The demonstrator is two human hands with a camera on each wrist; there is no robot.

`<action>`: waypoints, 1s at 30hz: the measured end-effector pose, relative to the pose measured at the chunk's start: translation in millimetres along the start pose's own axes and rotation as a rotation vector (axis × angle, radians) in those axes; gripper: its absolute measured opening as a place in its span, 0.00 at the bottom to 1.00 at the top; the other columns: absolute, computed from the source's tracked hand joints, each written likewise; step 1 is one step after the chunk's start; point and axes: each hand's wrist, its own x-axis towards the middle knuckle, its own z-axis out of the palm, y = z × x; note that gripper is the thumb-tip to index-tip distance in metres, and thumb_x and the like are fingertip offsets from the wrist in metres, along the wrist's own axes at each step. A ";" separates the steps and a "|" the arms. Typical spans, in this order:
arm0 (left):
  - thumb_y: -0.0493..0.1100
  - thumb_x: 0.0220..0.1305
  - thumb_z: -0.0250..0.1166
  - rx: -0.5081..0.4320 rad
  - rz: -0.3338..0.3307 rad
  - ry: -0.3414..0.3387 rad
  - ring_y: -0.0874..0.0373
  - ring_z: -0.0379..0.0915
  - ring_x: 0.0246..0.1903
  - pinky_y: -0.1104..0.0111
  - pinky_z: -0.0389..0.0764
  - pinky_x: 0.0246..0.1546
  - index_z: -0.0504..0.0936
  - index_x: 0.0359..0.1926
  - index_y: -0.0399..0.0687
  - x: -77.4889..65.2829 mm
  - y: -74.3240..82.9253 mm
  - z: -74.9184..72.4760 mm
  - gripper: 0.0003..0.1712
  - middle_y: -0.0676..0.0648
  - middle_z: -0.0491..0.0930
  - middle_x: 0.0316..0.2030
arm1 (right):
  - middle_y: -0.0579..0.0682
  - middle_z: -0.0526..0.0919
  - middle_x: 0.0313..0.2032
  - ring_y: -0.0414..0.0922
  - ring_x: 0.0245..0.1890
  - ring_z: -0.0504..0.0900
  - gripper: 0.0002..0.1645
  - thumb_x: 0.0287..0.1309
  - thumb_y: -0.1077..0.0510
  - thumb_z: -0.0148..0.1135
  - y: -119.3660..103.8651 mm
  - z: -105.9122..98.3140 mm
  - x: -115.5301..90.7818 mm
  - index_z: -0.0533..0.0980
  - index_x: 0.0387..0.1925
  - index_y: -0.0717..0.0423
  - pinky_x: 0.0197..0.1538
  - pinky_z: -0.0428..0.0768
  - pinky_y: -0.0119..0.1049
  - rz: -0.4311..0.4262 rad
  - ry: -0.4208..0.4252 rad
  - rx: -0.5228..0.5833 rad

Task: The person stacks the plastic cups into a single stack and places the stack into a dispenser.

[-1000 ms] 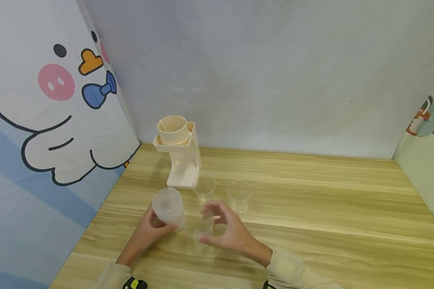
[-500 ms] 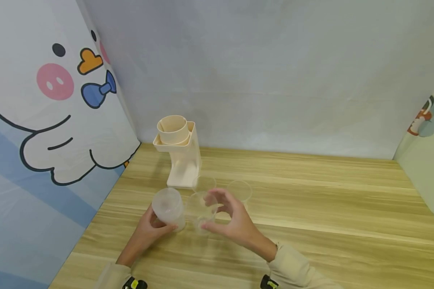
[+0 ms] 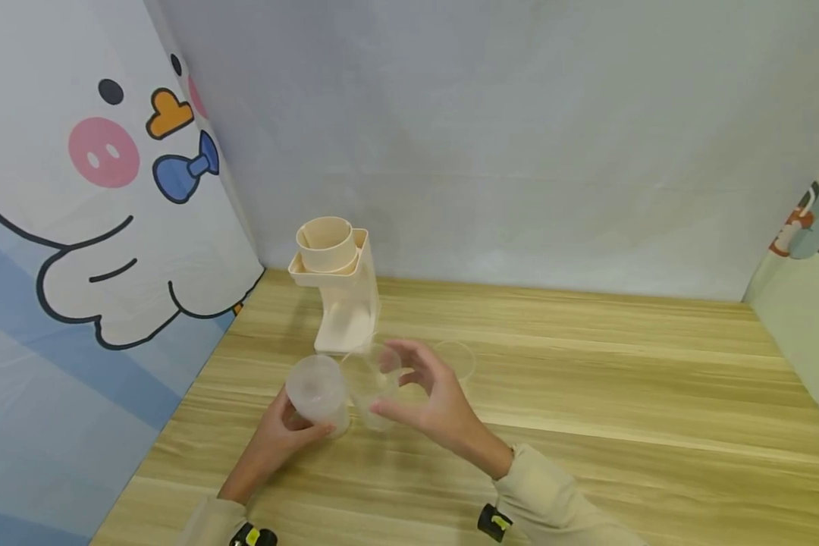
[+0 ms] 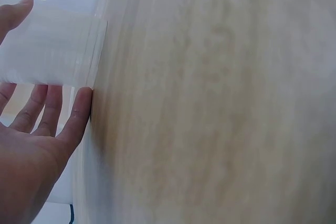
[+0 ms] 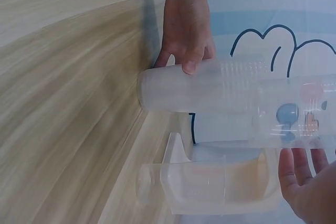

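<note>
Clear plastic makes the edges hard to read. In the head view the held cup [image 3: 368, 385] is blurred, and whether its rim touches the stack [image 3: 317, 393] I cannot tell. The far cup [image 3: 456, 359], at 1 o'clock from the right hand [image 3: 435, 406], shows little more than its rim; the right hand hides some of the rest. The right wrist view cuts the right hand at its edge and shows a standing cup [image 5: 149, 183] before the holder [image 5: 226, 195]; I cannot tell whether it is the far cup. The left wrist view crops the left hand [image 3: 285, 432] and the stack.

In the head view the stack stands upright on the surface [image 3: 587, 379], at 1 o'clock from the left hand, whose fingers and thumb grip it low down. The held cup lies at 10 o'clock from the right hand, between its thumb and curved fingers, which grasp it above the surface. The holder stands at about 12 o'clock from the stack.

The left forearm comes in from 7 o'clock, thumb on the near side; the right forearm from 4 o'clock, thumb nearest the wearer.
</note>
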 end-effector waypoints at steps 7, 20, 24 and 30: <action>0.38 0.50 0.75 0.006 0.003 -0.001 0.44 0.63 0.59 0.52 0.69 0.55 0.56 0.70 0.55 0.4 0.1 -0.3 0.50 0.42 0.65 0.61 | 0.50 0.78 0.50 0.46 0.51 0.76 0.41 0.42 0.65 0.75 -1.7 2.7 10.2 0.68 0.60 0.54 0.46 0.78 0.41 -0.006 0.017 -0.021; 0.39 0.50 0.75 0.036 0.015 0.006 0.45 0.63 0.58 0.52 0.69 0.54 0.57 0.69 0.54 0.0 -1.5 -0.4 0.49 0.43 0.66 0.60 | 0.59 0.79 0.49 0.55 0.50 0.77 0.40 0.42 0.72 0.72 -30.0 8.2 27.9 0.67 0.59 0.62 0.47 0.78 0.45 -0.004 0.007 -0.006; 0.39 0.50 0.75 0.042 0.008 0.010 0.46 0.64 0.57 0.52 0.69 0.55 0.58 0.69 0.53 -0.2 -1.1 -0.2 0.48 0.43 0.66 0.59 | 0.61 0.79 0.48 0.58 0.49 0.76 0.39 0.43 0.73 0.71 -41.2 11.0 32.7 0.67 0.59 0.65 0.48 0.77 0.47 -0.004 -0.011 0.008; 0.39 0.50 0.75 0.040 0.001 0.010 0.47 0.65 0.56 0.54 0.71 0.54 0.58 0.68 0.53 -0.4 -0.6 -1.3 0.48 0.43 0.67 0.58 | 0.57 0.79 0.49 0.53 0.50 0.77 0.40 0.42 0.70 0.73 -27.1 14.5 40.9 0.67 0.60 0.58 0.48 0.78 0.44 -0.026 -0.014 0.007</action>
